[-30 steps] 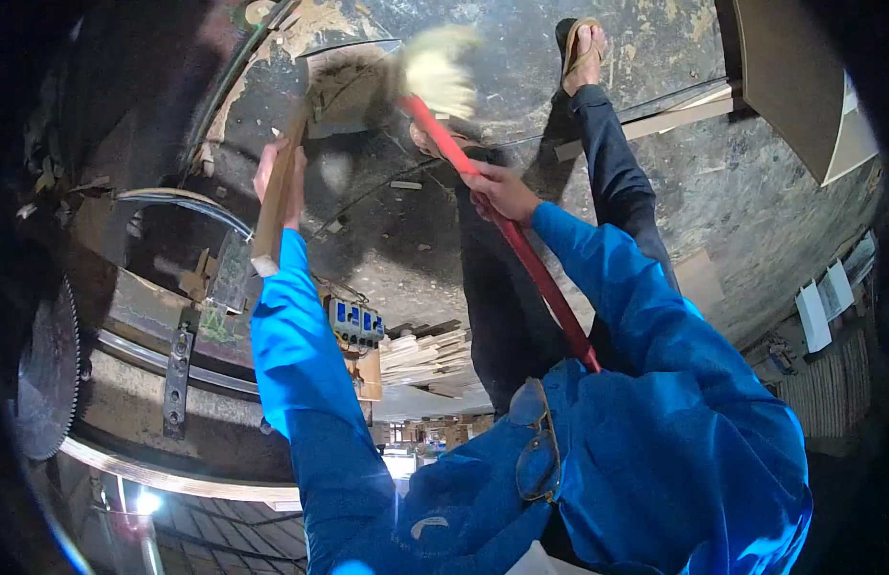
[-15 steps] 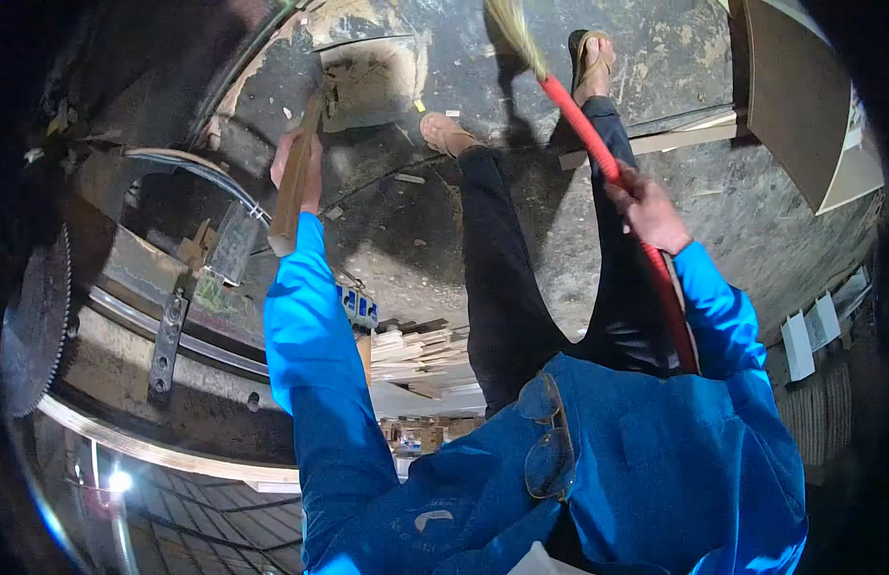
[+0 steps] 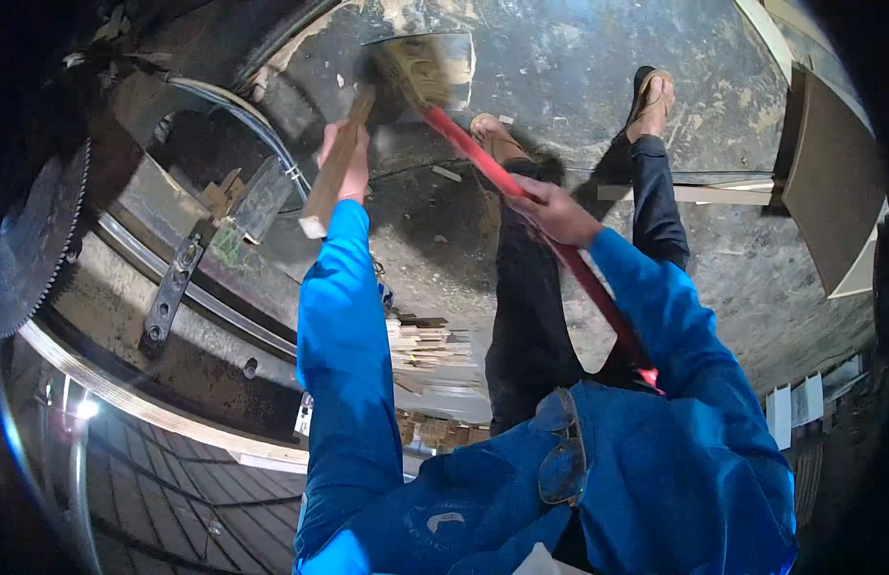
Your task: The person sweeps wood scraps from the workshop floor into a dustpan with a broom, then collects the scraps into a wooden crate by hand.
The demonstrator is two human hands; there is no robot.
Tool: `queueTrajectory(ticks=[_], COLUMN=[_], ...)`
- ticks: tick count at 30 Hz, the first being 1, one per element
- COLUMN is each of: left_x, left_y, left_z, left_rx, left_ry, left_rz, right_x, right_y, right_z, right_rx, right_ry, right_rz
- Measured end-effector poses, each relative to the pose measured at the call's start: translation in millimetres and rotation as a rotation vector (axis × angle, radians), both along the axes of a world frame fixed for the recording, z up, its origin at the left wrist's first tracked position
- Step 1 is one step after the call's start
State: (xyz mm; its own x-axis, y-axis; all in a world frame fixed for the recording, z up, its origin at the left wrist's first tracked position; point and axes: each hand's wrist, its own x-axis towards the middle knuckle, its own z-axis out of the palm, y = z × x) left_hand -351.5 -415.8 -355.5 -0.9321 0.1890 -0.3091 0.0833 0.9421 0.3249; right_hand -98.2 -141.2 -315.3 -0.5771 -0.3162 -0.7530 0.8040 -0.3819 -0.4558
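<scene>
My left hand (image 3: 351, 165) is wrapped around the wooden handle (image 3: 331, 182) of what looks like a dustpan. Its flat, dusty pan (image 3: 459, 72) lies low over the floor at the upper middle, partly hidden behind the bristles. In my right hand (image 3: 555, 211) is a broom with a red ribbed handle (image 3: 473, 149), slanting from my waist up and leftward. The broom's straw bristles (image 3: 414, 79), smeared by motion, overlap the pan. Both my feet, in sandals, stand on the floor just right of the pan.
At the left are a toothed circular saw blade (image 3: 42, 240) and a machine bench with a metal rail (image 3: 205, 292). Cables (image 3: 239, 110) curve above it. Brown panels (image 3: 832, 177) lean at the right. Wood strips (image 3: 430, 343) are piled below. Small scraps (image 3: 446, 173) lie on the floor.
My right hand has swung the broom leftward, bringing its bristles from the top middle onto the pan. My left hand and the pan appear shifted slightly right as the view turned.
</scene>
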Motion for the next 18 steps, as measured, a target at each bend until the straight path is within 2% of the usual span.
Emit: queueTrajectory(ticks=[2, 4, 6, 8, 10, 11, 13, 14, 16, 18], left_x=[-5.1, -6.1, -4.1, 7.3, 21.5, 28.8, 45.4, 49.9, 56.7, 55.9], left_y=[-14.7, -15.7, -26.2, -39.7, -47.9, -51.2, -59.1, -57.6, -55.8, -57.3], left_z=[-13.3, -14.6, -21.0, -27.5, -35.8, -41.4, -44.6, -40.7, -32.0, -31.8], left_rx=[0.255, 0.294, 0.289, 0.334, 0.371, 0.385, 0.654, 0.661, 0.697, 0.748], left_ry=[-0.032, -0.067, -0.082, -0.085, -0.010, -0.003, -0.065, -0.061, -0.075, -0.053], left_rz=[0.000, 0.054, 0.142, 0.177, 0.291, 0.290, 0.637, 0.636, 0.913, 0.957], right_x=[12.8, 20.7, 69.7, 47.7, 68.4, 64.7, 60.2, 48.0, 23.8, -3.1], right_y=[46.4, 89.2, 121.3, 151.8, 177.8, 185.6, 199.1, 202.3, 202.8, 202.2], right_z=[33.6, 72.8, 69.3, 112.9, 100.0, 97.5, 80.0, 74.4, 63.7, 42.0], right_rx=[0.056, 0.172, 0.376, 0.472, 0.722, 0.831, 0.939, 1.038, 1.093, 1.222], right_ry=[-0.109, -0.207, -0.075, -0.354, -0.128, 0.032, 0.076, 0.119, 0.127, 0.155], right_rz=[0.113, 0.149, 0.194, 0.220, 0.352, 0.334, 0.361, 0.386, 0.394, 0.373])
